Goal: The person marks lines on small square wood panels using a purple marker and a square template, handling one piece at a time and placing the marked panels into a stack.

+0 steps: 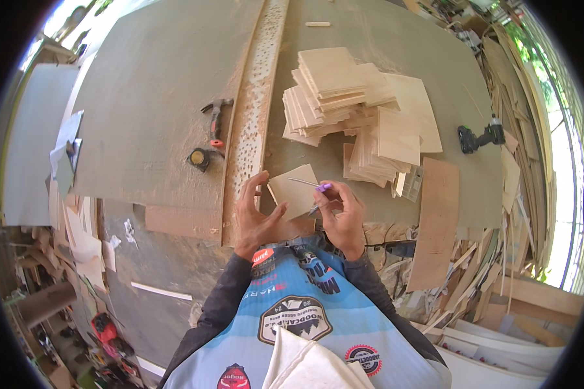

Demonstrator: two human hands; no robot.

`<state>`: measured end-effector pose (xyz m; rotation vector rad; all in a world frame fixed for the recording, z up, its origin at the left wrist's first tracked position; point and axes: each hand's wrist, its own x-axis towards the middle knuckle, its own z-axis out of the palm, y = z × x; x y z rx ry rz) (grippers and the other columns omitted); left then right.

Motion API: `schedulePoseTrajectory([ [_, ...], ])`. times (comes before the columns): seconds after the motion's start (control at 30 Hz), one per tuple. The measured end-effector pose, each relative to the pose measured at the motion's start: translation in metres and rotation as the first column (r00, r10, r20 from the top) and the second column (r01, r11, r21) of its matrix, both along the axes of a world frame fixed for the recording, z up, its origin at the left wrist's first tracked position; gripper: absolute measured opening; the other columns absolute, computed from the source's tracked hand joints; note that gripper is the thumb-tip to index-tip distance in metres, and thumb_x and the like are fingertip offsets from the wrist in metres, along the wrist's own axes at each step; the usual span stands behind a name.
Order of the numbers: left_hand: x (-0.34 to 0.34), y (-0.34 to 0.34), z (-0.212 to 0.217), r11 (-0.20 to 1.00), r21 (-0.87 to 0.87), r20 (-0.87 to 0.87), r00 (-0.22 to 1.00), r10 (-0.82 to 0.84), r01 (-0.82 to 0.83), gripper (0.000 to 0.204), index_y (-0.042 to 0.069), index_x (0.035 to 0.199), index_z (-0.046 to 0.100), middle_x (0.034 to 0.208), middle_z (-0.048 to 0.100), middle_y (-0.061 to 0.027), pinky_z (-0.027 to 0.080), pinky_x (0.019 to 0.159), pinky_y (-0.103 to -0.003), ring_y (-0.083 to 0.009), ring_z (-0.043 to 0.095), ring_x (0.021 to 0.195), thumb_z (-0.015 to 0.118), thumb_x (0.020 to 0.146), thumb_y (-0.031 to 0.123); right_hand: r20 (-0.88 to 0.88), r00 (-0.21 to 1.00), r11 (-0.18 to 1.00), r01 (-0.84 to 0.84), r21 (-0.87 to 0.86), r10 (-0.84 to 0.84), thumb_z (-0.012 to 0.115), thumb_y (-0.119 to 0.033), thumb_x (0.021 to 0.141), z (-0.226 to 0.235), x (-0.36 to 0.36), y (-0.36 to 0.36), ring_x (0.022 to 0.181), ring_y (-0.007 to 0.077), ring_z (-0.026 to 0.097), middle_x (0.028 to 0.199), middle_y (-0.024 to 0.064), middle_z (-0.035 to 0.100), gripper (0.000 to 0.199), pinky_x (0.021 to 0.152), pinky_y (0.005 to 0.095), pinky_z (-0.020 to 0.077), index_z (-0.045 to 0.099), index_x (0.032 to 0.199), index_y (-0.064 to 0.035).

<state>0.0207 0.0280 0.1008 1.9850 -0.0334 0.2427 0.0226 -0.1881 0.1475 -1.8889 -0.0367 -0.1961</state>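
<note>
My left hand (256,217) holds a small square plywood piece (295,191) by its left edge, thumb on its face and fingers spread behind it. My right hand (340,217) is closed around a thin tool with a purple handle (322,187) and a slim metal shaft that lies across the top of the piece; a second dark pointed tip (313,210) sticks out below the fingers. Both hands hover just above the near edge of the large grey workbench (149,104), close to my chest.
A tall untidy pile of similar plywood squares (350,110) lies beyond my hands. A hammer (215,120) and a tape measure (200,158) rest left of a perforated wooden strip (256,97). A black cordless drill (479,137) lies at right. Offcuts litter the floor.
</note>
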Motion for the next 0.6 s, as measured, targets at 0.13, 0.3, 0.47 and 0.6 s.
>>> schedulePoseTrajectory([
  [0.13,0.000,-0.007,0.000,1.000,0.020,-0.028,1.000,0.007,-0.006,0.080,0.005,0.148,0.060,0.139,0.068,-0.0152,0.056,0.099,-0.043,-0.0320,0.068,0.125,0.093,0.075,0.011,0.032,0.994,0.990,-0.101,-0.103,0.104,0.080,-0.014,0.102,0.002,0.012,0.014,0.082,0.0138,0.075,0.101,0.0105,0.077,0.022,0.069,0.0292,0.0599,0.073,0.119,-0.0001],
  [0.3,0.001,-0.007,-0.007,1.000,-0.005,-0.016,1.000,0.018,-0.018,0.078,0.006,0.146,0.061,0.138,0.069,-0.0144,0.055,0.100,-0.043,-0.0322,0.068,0.125,0.093,0.075,0.010,0.038,0.990,0.984,-0.133,-0.121,0.139,0.080,-0.012,0.101,0.005,0.015,0.027,0.079,0.0178,0.076,0.100,0.0118,0.077,0.022,0.068,0.0317,0.0605,0.072,0.117,-0.0004],
  [0.47,0.000,-0.007,-0.011,1.000,-0.013,0.002,1.000,0.023,-0.023,0.078,0.007,0.145,0.061,0.136,0.070,-0.0136,0.055,0.100,-0.043,-0.0318,0.068,0.123,0.093,0.074,0.009,0.034,0.983,0.969,-0.170,-0.180,0.179,0.076,-0.012,0.102,0.007,0.015,0.031,0.083,0.0288,0.078,0.103,0.0155,0.074,0.020,0.068,0.0379,0.0631,0.069,0.118,-0.0001],
  [0.6,0.002,-0.007,-0.009,1.000,-0.016,0.002,1.000,0.016,-0.016,0.078,0.007,0.145,0.062,0.136,0.071,-0.0133,0.056,0.099,-0.043,-0.0314,0.068,0.123,0.093,0.073,0.009,0.060,0.982,0.966,-0.164,-0.200,0.179,0.075,-0.013,0.103,0.005,0.016,0.031,0.083,0.0298,0.078,0.104,0.0164,0.074,0.021,0.067,0.0383,0.0635,0.069,0.118,0.0002],
])
